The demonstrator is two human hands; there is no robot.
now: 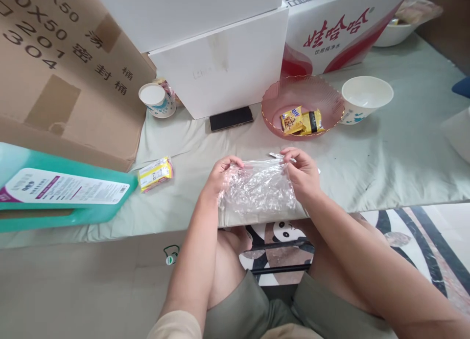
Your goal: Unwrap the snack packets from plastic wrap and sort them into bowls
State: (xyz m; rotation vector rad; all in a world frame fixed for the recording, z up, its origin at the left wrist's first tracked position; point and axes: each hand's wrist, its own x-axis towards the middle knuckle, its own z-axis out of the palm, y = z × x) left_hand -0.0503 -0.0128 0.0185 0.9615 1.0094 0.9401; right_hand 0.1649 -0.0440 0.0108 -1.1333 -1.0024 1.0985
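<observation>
A crinkled clear plastic bag [259, 190] is stretched between my two hands over the front edge of the cloth-covered surface [191, 148]. My left hand [222, 175] pinches its upper left corner, and my right hand [303, 172] grips the upper right corner. A thin whitish piece [277, 156] sticks out by my right fingertips; what it is I cannot make out. Just beyond my hands stands a pink scalloped bowl [270, 116] holding yellow snack packets [293, 120]. A black phone [231, 119] lies to the bowl's left.
On the left are a yellow packet [155, 174], a paper cup [157, 100], a green jug [113, 182] and a large cardboard box [73, 99]. White boxes [227, 60] stand at the back. Right of the bowl is a white paper bucket [362, 101]; a white bowl [394, 35] sits farther back.
</observation>
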